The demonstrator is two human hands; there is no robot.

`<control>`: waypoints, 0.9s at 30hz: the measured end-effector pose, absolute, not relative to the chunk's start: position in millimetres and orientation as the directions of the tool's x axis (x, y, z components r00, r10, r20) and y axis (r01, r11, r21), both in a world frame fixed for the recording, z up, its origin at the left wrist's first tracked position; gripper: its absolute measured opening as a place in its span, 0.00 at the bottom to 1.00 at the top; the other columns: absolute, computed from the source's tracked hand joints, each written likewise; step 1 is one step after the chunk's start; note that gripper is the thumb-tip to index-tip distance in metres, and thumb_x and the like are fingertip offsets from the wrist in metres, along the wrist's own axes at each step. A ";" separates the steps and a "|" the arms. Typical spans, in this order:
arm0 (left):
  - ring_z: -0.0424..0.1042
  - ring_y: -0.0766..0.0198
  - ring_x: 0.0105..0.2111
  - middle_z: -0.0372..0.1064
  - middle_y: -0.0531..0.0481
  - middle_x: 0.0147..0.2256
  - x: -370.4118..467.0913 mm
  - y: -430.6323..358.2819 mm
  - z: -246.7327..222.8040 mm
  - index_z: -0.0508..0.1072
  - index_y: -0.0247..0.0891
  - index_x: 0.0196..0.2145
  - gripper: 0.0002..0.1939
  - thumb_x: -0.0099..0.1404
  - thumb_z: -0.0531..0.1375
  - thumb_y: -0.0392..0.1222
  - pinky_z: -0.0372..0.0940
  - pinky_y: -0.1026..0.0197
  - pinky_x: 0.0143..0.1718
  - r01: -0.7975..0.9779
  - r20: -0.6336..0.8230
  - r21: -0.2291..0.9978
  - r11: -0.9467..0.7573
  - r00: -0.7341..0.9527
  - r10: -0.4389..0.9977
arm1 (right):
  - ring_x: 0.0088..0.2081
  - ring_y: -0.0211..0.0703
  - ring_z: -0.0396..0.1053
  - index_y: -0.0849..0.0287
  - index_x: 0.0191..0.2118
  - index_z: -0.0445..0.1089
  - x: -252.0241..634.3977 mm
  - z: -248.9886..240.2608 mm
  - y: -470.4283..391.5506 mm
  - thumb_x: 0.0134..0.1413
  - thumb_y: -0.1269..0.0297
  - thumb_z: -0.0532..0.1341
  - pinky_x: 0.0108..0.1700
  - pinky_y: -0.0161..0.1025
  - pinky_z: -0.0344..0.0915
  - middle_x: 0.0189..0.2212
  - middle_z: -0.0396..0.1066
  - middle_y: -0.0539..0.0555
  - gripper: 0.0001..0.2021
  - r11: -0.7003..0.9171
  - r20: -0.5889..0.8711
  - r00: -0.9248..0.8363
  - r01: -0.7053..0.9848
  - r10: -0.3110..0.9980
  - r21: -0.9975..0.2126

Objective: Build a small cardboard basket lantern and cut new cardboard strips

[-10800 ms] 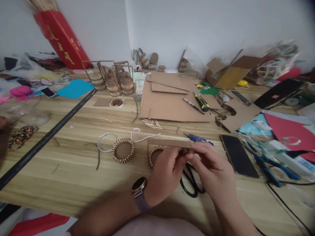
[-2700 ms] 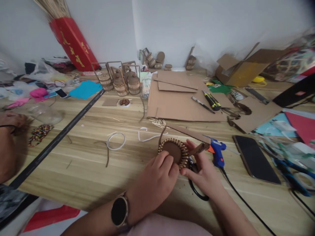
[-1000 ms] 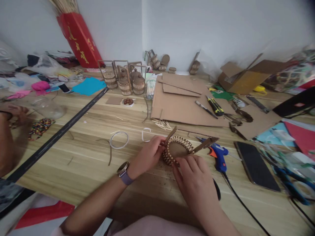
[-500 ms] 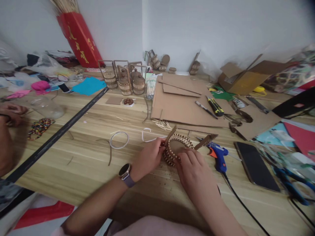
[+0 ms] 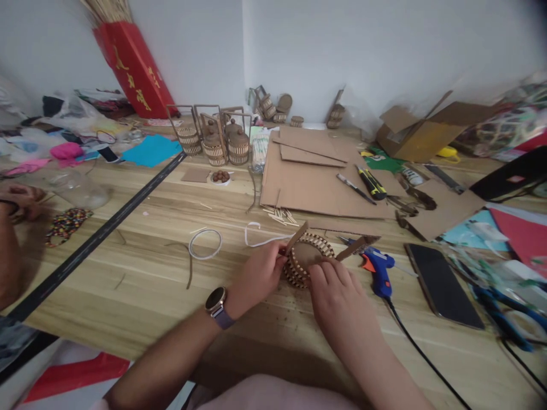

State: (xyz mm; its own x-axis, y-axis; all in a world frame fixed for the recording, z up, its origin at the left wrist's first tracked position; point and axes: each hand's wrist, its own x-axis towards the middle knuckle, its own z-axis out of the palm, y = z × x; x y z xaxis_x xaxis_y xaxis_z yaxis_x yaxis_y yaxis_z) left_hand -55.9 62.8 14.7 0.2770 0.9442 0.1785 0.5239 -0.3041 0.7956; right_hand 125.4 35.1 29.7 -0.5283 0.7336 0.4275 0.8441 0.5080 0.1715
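Note:
Between my hands is a small round basket point(image 5: 308, 250) of cardboard and pale sticks, its opening tilted toward me. Cardboard strips stick up from it at left and right. My left hand point(image 5: 265, 267) pinches the basket's left side near the base of one cardboard strip point(image 5: 298, 236). With bent fingers my right hand point(image 5: 335, 287) grips the near right rim; its fingertips are partly hidden. Just right of the basket lies a blue glue gun point(image 5: 379, 270). A white ring point(image 5: 205, 244) and a white curled strip point(image 5: 252, 234) lie to the left.
Finished small baskets point(image 5: 213, 142) stand at the back left near a bowl of brown beads point(image 5: 220, 177). Cardboard sheets point(image 5: 307, 188) carry a utility knife point(image 5: 371, 182). A phone point(image 5: 444, 287) lies at right. Another person's hands point(image 5: 21, 202) rest at far left.
The view has shifted slightly. My right hand has moved slightly at the basket's near right rim, while my left hand keeps its pinch on the left side.

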 end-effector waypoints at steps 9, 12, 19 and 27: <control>0.55 0.49 0.66 0.52 0.36 0.67 -64.5 61.7 14.3 0.47 0.38 0.67 0.40 0.64 0.62 0.43 0.53 0.44 0.65 0.441 0.168 0.833 -0.333 0.372 0.913 | 0.40 0.50 0.71 0.57 0.44 0.65 175.5 34.0 24.1 0.64 0.60 0.57 0.43 0.47 0.69 0.37 0.71 0.57 0.08 0.415 0.643 -0.116 0.845 0.757 -0.337; 0.51 0.45 0.67 0.47 0.35 0.68 -60.4 64.7 11.7 0.43 0.41 0.69 0.51 0.58 0.69 0.46 0.51 0.42 0.66 0.426 0.110 0.855 -0.296 0.408 0.906 | 0.42 0.51 0.74 0.56 0.53 0.63 189.4 12.1 36.9 0.60 0.56 0.59 0.41 0.47 0.72 0.45 0.73 0.61 0.18 0.348 0.412 -0.119 0.763 0.904 -0.544; 0.52 0.46 0.67 0.48 0.35 0.68 -43.6 67.0 -0.9 0.36 0.42 0.70 0.61 0.51 0.73 0.39 0.51 0.42 0.65 0.410 0.115 0.880 -0.240 0.305 0.945 | 0.47 0.54 0.75 0.55 0.58 0.61 173.0 -6.1 55.1 0.51 0.60 0.63 0.50 0.52 0.71 0.53 0.72 0.60 0.27 0.177 0.039 -0.247 0.568 0.968 -0.804; 0.54 0.44 0.66 0.50 0.34 0.67 -36.6 69.5 -4.3 0.39 0.40 0.69 0.60 0.50 0.73 0.42 0.53 0.42 0.65 0.361 0.179 0.891 -0.275 0.278 0.944 | 0.48 0.55 0.74 0.55 0.56 0.62 164.4 -5.8 59.2 0.50 0.62 0.63 0.50 0.50 0.70 0.51 0.74 0.59 0.26 0.170 0.055 -0.233 0.514 0.971 -0.841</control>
